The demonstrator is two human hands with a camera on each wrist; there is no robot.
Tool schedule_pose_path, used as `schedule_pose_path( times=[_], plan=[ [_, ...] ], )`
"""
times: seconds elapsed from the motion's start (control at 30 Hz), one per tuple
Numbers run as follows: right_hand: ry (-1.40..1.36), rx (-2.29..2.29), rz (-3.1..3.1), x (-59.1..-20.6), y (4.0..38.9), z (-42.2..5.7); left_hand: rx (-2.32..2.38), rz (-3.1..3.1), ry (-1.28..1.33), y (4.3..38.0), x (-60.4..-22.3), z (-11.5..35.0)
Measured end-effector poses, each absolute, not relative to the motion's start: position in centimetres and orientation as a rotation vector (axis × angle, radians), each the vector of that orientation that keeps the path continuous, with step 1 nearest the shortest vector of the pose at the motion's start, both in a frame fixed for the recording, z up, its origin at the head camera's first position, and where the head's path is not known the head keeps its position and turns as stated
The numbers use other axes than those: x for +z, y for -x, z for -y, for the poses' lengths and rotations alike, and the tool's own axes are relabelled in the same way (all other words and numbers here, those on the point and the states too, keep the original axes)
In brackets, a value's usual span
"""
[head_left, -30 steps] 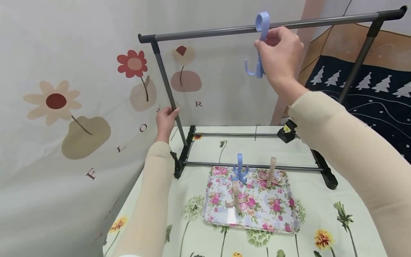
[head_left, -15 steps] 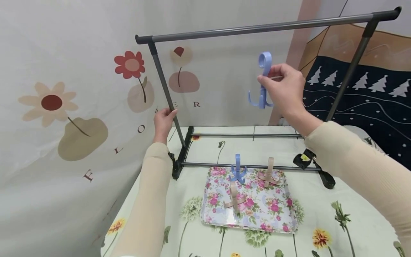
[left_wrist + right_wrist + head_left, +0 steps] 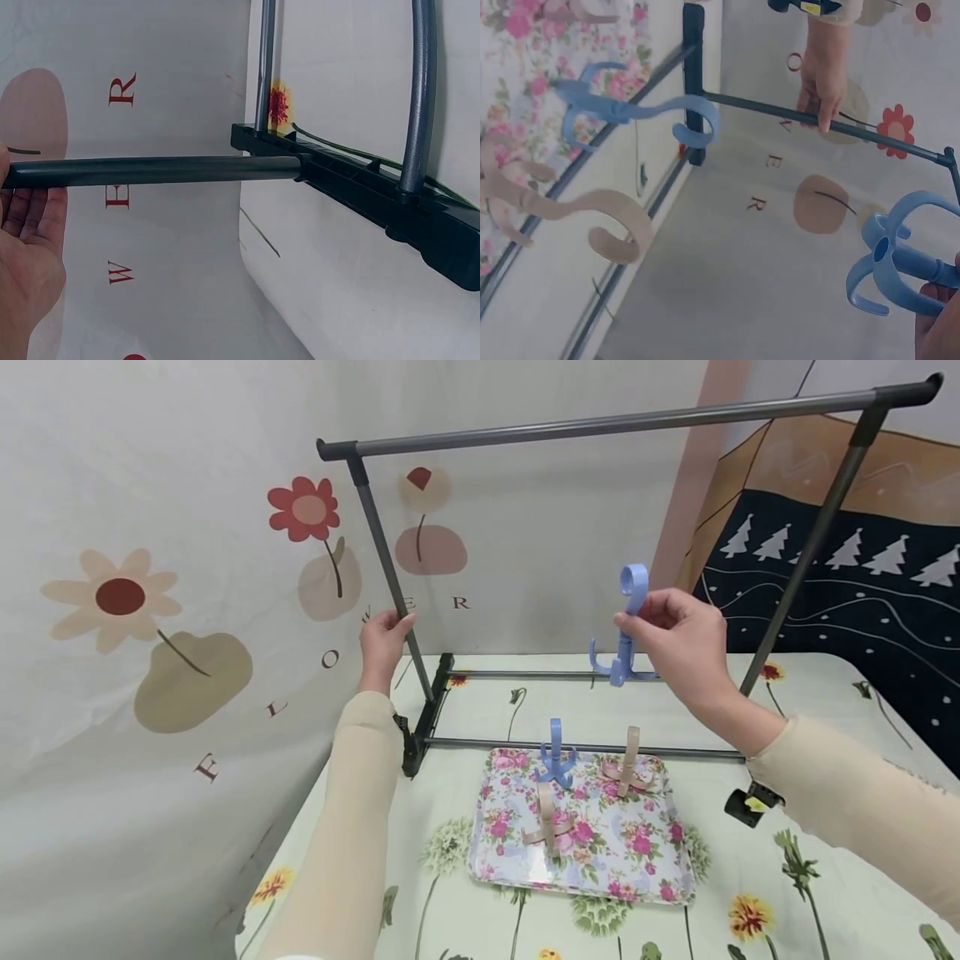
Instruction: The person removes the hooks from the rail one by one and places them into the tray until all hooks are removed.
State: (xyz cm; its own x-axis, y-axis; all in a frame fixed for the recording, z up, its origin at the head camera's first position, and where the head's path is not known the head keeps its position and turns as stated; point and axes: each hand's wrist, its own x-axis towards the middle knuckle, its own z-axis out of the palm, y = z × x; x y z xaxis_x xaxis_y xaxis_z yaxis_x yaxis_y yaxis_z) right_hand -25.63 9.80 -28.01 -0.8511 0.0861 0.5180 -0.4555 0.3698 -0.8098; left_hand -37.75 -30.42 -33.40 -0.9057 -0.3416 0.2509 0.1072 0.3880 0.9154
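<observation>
My right hand (image 3: 678,639) pinches a blue plastic multi-prong hook (image 3: 624,639) by its stem, upright in the air below the rack's top bar and apart from it. In the right wrist view its prongs (image 3: 889,259) spread near the lower right. Around the left post of the dark metal rack (image 3: 378,531), my left hand (image 3: 384,647) has its fingers and thumb. The left wrist view shows that hand (image 3: 30,262) at the post's edge. On a floral tray (image 3: 600,868) lie another blue hook (image 3: 556,760) and two beige hooks (image 3: 630,764), (image 3: 547,827).
The rack's two lower bars (image 3: 540,675) cross the flower-print tablecloth (image 3: 450,927), joined to a black foot (image 3: 427,718) at left. A pale flower-print curtain (image 3: 225,443) hangs behind. At right is a dark cloth (image 3: 825,593) with white trees.
My right hand has lowered the blue hook from the top bar to well beneath it and slightly right. My left hand stays on the post. The hooks on the tray have not moved.
</observation>
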Motion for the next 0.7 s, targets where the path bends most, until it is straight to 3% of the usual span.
schedule_pose_path(
  times=[0.7],
  plan=[
    [-0.466, 1.57, 2.39, -33.3, 23.6, -11.2, -1.534, 2.249, -0.194, 38.0, -33.4, 30.4]
  ],
)
